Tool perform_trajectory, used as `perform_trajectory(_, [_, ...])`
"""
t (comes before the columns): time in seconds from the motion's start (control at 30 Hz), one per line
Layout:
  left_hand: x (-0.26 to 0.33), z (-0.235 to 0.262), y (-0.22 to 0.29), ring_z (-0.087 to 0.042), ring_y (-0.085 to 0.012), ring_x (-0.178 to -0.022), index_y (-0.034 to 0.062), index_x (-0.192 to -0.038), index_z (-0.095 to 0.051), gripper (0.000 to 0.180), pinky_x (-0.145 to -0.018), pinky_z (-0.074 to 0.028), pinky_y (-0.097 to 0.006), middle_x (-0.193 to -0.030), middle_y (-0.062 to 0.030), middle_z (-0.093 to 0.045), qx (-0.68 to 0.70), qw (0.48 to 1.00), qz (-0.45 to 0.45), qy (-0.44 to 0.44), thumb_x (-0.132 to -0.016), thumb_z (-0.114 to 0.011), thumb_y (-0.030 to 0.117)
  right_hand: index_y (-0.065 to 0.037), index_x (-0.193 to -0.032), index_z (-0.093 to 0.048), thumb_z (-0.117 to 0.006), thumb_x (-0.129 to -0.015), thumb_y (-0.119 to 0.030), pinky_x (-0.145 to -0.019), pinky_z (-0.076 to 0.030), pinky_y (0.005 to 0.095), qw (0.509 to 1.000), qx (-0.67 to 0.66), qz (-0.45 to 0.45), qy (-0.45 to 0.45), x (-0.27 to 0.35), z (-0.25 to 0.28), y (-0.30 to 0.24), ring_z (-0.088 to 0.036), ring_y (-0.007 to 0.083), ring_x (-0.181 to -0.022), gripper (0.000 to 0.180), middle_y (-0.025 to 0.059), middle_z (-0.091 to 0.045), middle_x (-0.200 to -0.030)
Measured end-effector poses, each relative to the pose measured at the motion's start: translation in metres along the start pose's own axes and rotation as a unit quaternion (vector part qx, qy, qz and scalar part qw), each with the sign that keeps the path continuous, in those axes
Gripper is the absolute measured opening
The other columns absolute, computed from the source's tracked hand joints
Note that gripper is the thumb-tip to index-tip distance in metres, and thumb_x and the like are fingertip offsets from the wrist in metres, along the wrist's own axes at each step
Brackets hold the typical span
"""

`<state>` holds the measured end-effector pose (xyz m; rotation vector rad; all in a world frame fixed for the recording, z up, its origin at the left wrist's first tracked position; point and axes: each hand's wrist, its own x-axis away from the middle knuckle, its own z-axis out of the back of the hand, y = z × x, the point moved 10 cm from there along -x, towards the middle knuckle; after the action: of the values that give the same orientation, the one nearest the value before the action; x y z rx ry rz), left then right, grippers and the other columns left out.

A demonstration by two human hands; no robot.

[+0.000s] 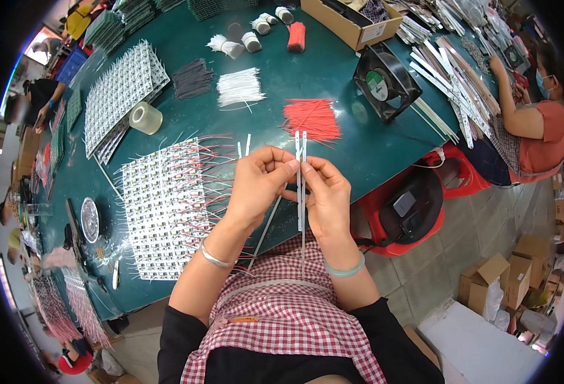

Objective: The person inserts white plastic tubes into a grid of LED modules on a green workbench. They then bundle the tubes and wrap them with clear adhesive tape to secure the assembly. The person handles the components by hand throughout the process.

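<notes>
A dark green tabletop [371, 160] fills the middle of the frame, with a tiled floor [461, 237] at lower right and a seated co-worker [534, 144] at the right edge. Near the centre, a pair of narrow white strips [301, 214] stands lengthwise up the frame, side by side, between the two hands. The left hand [256, 182] has thumb and forefinger pinched together on their upper part; the right hand [328, 198] clamps them just beside that, thumb and fingertips closed. What the left hand's curled lower fingers do is hidden. Left of the hands lies a white panel of small boards [160, 211] with thin wires along its right side. Above the strips is a red wire bundle [310, 120]; white wires [240, 88] and black wires [192, 79] lie farther left, a black fan [377, 86] upper right.
</notes>
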<state>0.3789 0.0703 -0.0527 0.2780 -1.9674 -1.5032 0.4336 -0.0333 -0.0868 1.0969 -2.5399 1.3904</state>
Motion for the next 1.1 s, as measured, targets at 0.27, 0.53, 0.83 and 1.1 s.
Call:
perform_trajectory(0.27, [0.003, -0.006, 0.017, -0.064, -0.0118, -0.06, -0.0072, -0.089, -0.06, 0.006, -0.053, -0.051, -0.023, -0.071, -0.0086, -0.065, -0.028, 0.998, -0.035, -0.033, -0.086, -0.061, -0.003, 0.004, -0.102, -0.061, -0.057, -0.094, -0.006, -0.045, -0.037, 0.0204, 0.999, -0.044, -0.021, -0.005, 0.004, -0.001, 0.002, -0.055, 0.0083, -0.058, 0.014, 0.0039, -0.06, -0.076])
perform_trajectory(0.53, [0.0, -0.002, 0.022, -0.066, -0.0116, -0.06, -0.0068, -0.087, -0.06, 0.005, -0.051, -0.049, -0.021, -0.069, -0.0093, -0.065, -0.142, 0.984, -0.103, -0.021, -0.087, -0.061, -0.002, 0.006, -0.106, -0.064, -0.056, -0.094, -0.005, -0.047, -0.036, 0.02, 0.998, -0.043, -0.035, -0.015, 0.005, -0.001, 0.008, -0.054, 0.0088, -0.063, 0.018, 0.0052, -0.06, -0.079])
perform_trajectory(0.83, [0.006, 0.011, 0.047, -0.05, -0.0068, -0.056, 0.0017, -0.113, -0.063, 0.035, -0.054, -0.044, -0.023, -0.099, -0.015, -0.067, -0.221, 0.958, -0.177, 0.053, -0.08, -0.071, 0.001, 0.005, -0.107, -0.065, -0.059, -0.093, -0.005, -0.049, -0.037, 0.0194, 0.998, -0.031, -0.029, -0.046, 0.004, -0.005, 0.007, -0.054, 0.0092, -0.065, 0.019, 0.0087, -0.066, -0.086])
perform_trajectory(1.1, [0.009, 0.003, 0.057, -0.053, -0.0098, -0.058, 0.0037, -0.122, -0.062, 0.044, -0.056, -0.047, -0.025, -0.102, -0.0139, -0.068, -0.281, 0.925, -0.256, 0.014, -0.078, -0.071, 0.001, 0.004, -0.108, -0.066, -0.059, -0.093, -0.005, -0.053, -0.041, 0.0213, 0.994, -0.051, -0.084, -0.052, 0.009, -0.011, 0.007, -0.056, 0.0101, -0.07, 0.019, 0.0086, -0.066, -0.087])
